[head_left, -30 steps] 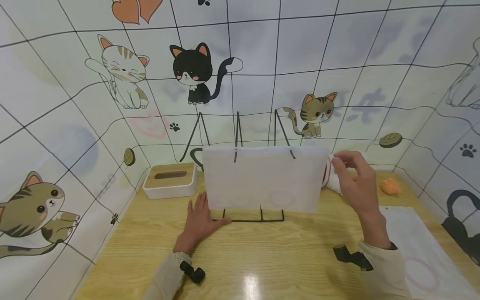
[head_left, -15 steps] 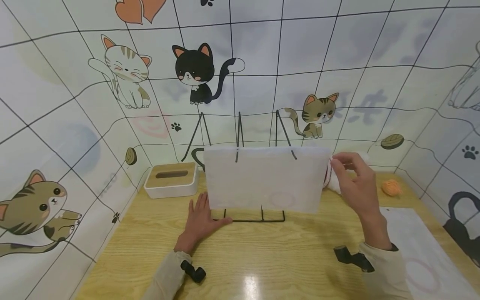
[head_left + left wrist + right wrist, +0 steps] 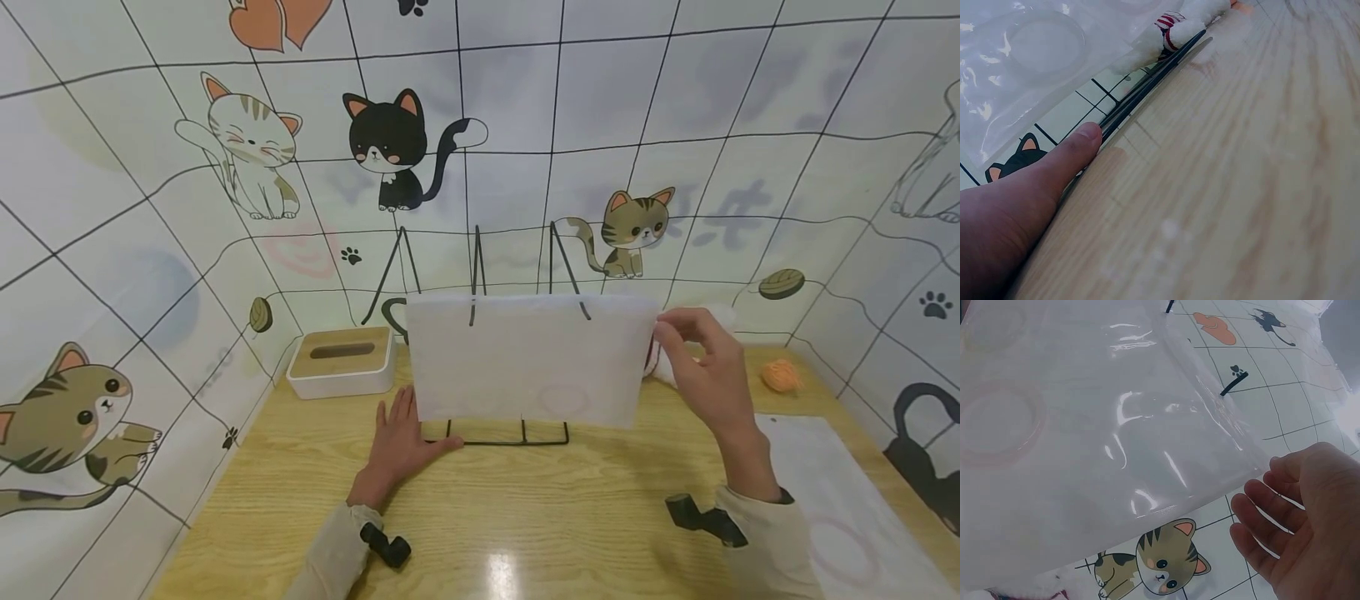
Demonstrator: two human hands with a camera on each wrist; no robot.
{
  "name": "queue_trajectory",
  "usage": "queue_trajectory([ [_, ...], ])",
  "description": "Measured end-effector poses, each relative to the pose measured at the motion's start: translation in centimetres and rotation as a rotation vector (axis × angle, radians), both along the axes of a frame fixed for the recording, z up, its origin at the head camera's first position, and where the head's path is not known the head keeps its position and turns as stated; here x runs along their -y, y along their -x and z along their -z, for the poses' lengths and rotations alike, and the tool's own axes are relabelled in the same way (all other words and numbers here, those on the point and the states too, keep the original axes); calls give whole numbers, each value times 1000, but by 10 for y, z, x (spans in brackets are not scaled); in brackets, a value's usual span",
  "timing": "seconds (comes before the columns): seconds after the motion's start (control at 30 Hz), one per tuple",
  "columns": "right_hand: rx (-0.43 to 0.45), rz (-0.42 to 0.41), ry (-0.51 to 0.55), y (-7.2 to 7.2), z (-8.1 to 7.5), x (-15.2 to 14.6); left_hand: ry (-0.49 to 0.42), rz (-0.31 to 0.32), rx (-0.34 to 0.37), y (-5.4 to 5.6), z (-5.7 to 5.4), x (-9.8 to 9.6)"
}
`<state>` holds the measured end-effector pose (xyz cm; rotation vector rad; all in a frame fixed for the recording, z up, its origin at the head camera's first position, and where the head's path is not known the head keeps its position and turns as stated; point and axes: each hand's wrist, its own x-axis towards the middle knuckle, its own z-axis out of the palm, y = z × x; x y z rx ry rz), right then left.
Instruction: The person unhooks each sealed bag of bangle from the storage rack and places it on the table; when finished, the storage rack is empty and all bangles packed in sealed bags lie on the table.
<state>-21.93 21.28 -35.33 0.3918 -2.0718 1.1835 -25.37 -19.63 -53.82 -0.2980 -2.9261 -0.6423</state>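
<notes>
A translucent white plastic bag (image 3: 525, 358) hangs by its upper edge from the prongs of a black wire rack (image 3: 495, 442). Faint ring marks show through it in both wrist views. My right hand (image 3: 708, 367) pinches the bag's upper right corner between thumb and index finger; the other fingers curve loosely, seen in the right wrist view. My left hand (image 3: 397, 442) lies spread on the table at the rack's left foot. Its thumb (image 3: 1079, 150) rests along the rack's base bar, while the bag hides part of the rack behind.
Left of the rack stands a white tissue box (image 3: 341, 362) with a wooden lid. A white plush thing (image 3: 667, 367) is partly hidden behind the bag. An orange ball (image 3: 782, 376) lies further right, and another plastic bag (image 3: 832, 483) lies flat on the table (image 3: 525, 508).
My right hand has shifted slightly left, onto the bag's upper right corner. The left hand, the rack and the bag look unchanged.
</notes>
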Motion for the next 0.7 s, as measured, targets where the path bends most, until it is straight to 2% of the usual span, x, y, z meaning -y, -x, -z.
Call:
queue_trajectory([
  [0.23, 6, -20, -7, -2, -1, 2, 6, -4, 14, 0, 0, 0],
  [0.7, 9, -8, -27, -10, -7, 6, -9, -1, -10, 0, 2, 0],
])
